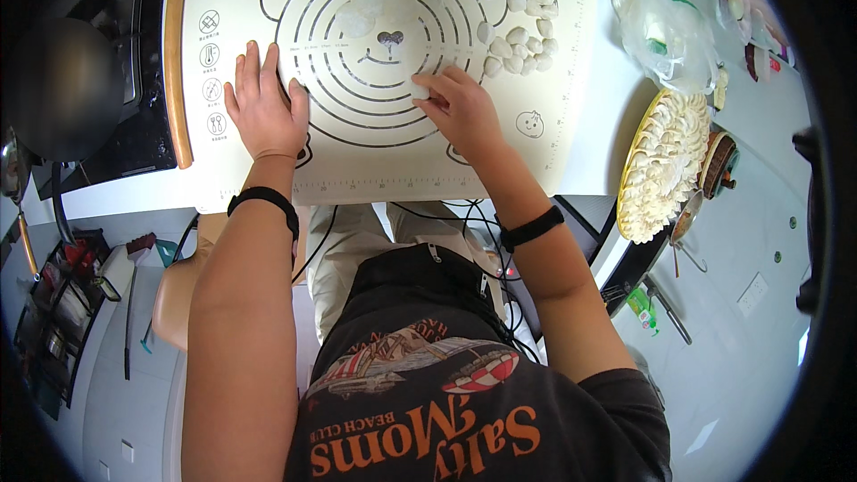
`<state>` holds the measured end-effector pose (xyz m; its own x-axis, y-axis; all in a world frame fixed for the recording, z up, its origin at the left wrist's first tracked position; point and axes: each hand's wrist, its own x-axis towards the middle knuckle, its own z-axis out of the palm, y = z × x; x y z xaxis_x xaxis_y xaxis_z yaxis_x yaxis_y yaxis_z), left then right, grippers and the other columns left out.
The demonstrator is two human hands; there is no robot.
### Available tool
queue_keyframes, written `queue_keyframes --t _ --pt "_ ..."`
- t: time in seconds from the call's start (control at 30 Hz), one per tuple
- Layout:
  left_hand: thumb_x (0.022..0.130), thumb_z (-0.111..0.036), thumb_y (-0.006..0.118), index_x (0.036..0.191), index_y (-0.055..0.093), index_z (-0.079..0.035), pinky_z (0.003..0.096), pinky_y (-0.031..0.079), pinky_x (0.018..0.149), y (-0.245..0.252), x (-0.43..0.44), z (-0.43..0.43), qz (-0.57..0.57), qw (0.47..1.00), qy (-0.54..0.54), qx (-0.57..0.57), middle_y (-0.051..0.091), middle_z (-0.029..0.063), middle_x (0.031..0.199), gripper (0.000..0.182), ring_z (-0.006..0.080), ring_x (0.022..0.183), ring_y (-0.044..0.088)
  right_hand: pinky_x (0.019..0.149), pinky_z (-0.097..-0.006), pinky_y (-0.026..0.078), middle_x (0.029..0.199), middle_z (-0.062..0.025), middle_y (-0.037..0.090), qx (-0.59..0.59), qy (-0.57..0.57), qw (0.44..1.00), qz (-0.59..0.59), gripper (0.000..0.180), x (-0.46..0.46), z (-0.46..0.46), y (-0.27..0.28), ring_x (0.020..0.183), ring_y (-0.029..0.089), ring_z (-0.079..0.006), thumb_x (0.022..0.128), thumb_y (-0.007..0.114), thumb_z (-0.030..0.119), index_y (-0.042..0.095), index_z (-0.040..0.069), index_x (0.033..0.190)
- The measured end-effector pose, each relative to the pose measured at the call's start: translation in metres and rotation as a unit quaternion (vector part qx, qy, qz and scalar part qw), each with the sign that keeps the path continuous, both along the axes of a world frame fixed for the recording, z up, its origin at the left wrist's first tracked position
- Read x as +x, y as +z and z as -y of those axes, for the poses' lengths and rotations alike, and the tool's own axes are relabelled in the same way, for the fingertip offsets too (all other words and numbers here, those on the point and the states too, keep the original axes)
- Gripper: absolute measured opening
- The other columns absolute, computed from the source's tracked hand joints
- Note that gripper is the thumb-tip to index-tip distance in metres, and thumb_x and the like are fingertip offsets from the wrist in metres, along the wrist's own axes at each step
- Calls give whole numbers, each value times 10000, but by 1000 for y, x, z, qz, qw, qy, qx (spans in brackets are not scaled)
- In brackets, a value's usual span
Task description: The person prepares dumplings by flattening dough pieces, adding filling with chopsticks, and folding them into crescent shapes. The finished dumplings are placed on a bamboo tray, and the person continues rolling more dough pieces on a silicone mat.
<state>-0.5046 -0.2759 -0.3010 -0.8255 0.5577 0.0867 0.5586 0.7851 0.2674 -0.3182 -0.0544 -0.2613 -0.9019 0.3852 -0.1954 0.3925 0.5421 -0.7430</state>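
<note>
My left hand rests palm down on the left part of a cream silicone pastry mat, its fingers spread and holding nothing. Between the thumb and fingers of my right hand is a small white dough piece, low over the printed rings or touching them. Thin round dough wrappers lie overlapping near the rings' upper middle. Several small dough pieces are grouped on the mat's right side. Left of my left hand, a wooden rolling pin lies lengthwise along the mat's edge.
At the right, a yellow-rimmed tray carries many pleated dumplings. A clear plastic bag sits behind it. To the left are a black cooktop and a dark round pan. Black cables hang below the counter edge.
</note>
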Motion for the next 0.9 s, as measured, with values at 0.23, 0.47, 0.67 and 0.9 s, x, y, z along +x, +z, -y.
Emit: queue_keyframes --t 0.23,0.47,0.67,0.9 --pt "925 -268 593 1482 526 -156 545 157 1251 1 1 1 2 1000 -1 5 387 100 1644 572 305 1525 338 1161 -642 240 1558 -241 399 229 -7 971 -65 826 -22 28 6 1439 380 -421 886 733 489 441 39 1515" --pt "924 -263 595 1482 530 -154 545 164 1249 1 -1 0 5 1000 4 -6 391 97 1640 572 302 1523 341 1193 -685 157 1632 -252 323 285 31 957 -53 950 -61 30 -39 1501 320 -436 901 657 609 358 -10 1556" --pt "925 -269 594 1484 530 -153 548 162 1249 3 0 -2 4 1000 3 -4 400 97 1636 574 299 1524 340 1192 -696 139 1646 -250 302 293 0 955 -49 976 -61 30 -41 1505 314 -444 908 628 649 329 8 1581" --pt "935 -281 586 1490 515 -172 544 158 1252 0 -1 1 4 1000 1 13 402 98 1633 571 292 1529 330 1033 -478 449 1359 -208 576 71 -213 960 -166 626 -36 5 -1 1249 562 -375 892 784 391 563 14 1340"
